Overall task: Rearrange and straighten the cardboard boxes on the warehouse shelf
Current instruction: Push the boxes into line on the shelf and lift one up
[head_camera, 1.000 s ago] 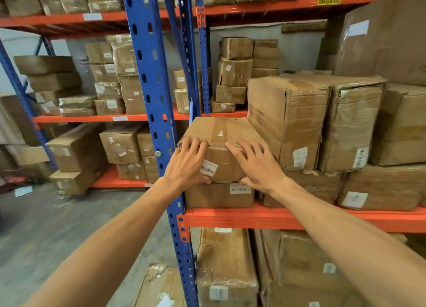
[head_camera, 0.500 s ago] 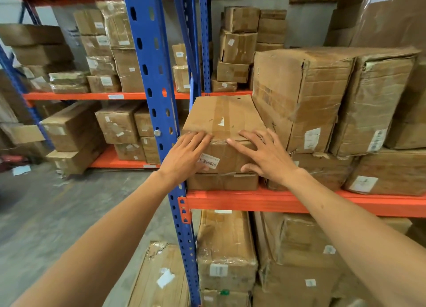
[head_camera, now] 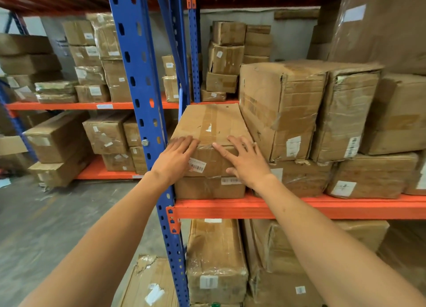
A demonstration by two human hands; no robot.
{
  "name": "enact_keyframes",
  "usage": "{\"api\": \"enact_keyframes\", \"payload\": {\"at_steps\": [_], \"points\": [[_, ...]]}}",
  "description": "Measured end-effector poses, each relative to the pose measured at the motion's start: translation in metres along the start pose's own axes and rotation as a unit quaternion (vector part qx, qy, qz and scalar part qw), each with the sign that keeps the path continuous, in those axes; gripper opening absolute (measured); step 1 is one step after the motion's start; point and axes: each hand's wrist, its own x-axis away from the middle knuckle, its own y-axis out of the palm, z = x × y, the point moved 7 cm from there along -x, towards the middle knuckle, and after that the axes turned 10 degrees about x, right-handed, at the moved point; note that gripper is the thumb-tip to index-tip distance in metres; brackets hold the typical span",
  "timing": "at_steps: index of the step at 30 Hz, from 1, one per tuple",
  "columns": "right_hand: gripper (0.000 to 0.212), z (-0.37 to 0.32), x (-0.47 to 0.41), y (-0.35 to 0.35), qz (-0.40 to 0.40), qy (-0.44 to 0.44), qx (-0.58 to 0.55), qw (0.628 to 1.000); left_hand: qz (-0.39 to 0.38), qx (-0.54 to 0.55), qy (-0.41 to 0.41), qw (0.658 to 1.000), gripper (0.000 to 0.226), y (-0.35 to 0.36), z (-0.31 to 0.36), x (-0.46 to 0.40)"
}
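**top box pushed back toward the stack line**

while both hands press flat on its front edge, the upper cardboard box [head_camera: 211,131] sits on a flatter lower box [head_camera: 209,188] at the left end of the orange shelf beam [head_camera: 299,206], just beside the blue upright [head_camera: 140,104]. the left hand [head_camera: 176,160] lies open over the front left corner, fingers spread across the top edge and palm on the labelled face; it grips nothing, only pushes. the right hand [head_camera: 245,161] is likewise open, fingers splayed over the front right corner, holding nothing.

compared with a second ago, the hands have slid a little apart and flattened, and the box looks set further back, its front face now close to flush with the one beneath. its right side touches the big tilted carton [head_camera: 281,108] next to it. i judge this box nearly squared; that leaning, battered carton is the likelier next job, and it looks heavy and soft-walled.
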Motion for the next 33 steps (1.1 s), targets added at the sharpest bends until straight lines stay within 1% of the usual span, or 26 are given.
{"api": "enact_keyframes", "payload": {"at_steps": [2,4,6,8,9,11,12,14,16,18,21,22,24,27,30,33], "points": [[0.091,-0.003,0.005,-0.004,-0.024,0.003,-0.013,1.0,-0.037,-0.012,-0.014,0.999,0.093,0.0,-0.005,0.0],[0.09,-0.005,0.016,-0.007,-0.03,0.009,-0.034,0.999,-0.087,-0.029,-0.022,0.996,0.098,-0.004,-0.006,-0.003],[0.089,-0.001,0.032,-0.01,-0.005,0.037,-0.091,0.995,-0.139,-0.058,-0.018,0.988,0.101,-0.015,-0.001,-0.01],[0.09,0.013,0.05,-0.013,0.04,0.095,-0.181,0.978,-0.164,-0.069,-0.013,0.984,0.1,-0.032,0.009,-0.024],[0.091,0.023,0.061,-0.016,0.07,0.13,-0.223,0.964,-0.161,-0.065,-0.009,0.985,0.1,-0.043,0.017,-0.032],[0.092,0.046,0.082,-0.022,0.143,0.205,-0.284,0.926,-0.129,-0.048,0.003,0.99,0.104,-0.07,0.038,-0.052],[0.092,0.058,0.092,-0.025,0.178,0.24,-0.315,0.901,-0.107,-0.039,0.013,0.993,0.107,-0.084,0.051,-0.063],[0.09,0.084,0.108,-0.027,0.223,0.304,-0.392,0.839,-0.067,-0.033,0.039,0.996,0.116,-0.111,0.081,-0.083],[0.089,0.107,0.117,-0.022,0.225,0.357,-0.464,0.779,-0.032,-0.031,0.074,0.996,0.119,-0.138,0.117,-0.104],[0.088,0.124,0.122,-0.018,0.213,0.379,-0.505,0.746,-0.003,-0.032,0.114,0.993,0.118,-0.16,0.155,-0.124],[0.082,0.141,0.124,-0.011,0.203,0.378,-0.539,0.724,0.005,-0.049,0.145,0.988,0.119,-0.178,0.204,-0.153],[0.08,0.144,0.125,-0.008,0.206,0.38,-0.54,0.722,-0.001,-0.061,0.143,0.988,0.12,-0.179,0.216,-0.162],[0.074,0.151,0.127,-0.005,0.22,0.39,-0.514,0.732,-0.026,-0.087,0.131,0.987,0.122,-0.175,0.232,-0.179],[0.067,0.163,0.128,0.0,0.249,0.411,-0.474,0.738,-0.059,-0.116,0.135,0.982,0.125,-0.164,0.249,-0.199],[0.062,0.168,0.126,0.005,0.28,0.412,-0.458,0.736,-0.062,-0.1,0.143,0.983,0.128,-0.157,0.258,-0.213],[0.059,0.163,0.123,0.015,0.306,0.434,-0.461,0.711,-0.072,-0.102,0.129,0.984,0.129,-0.156,0.258,-0.222]]}}
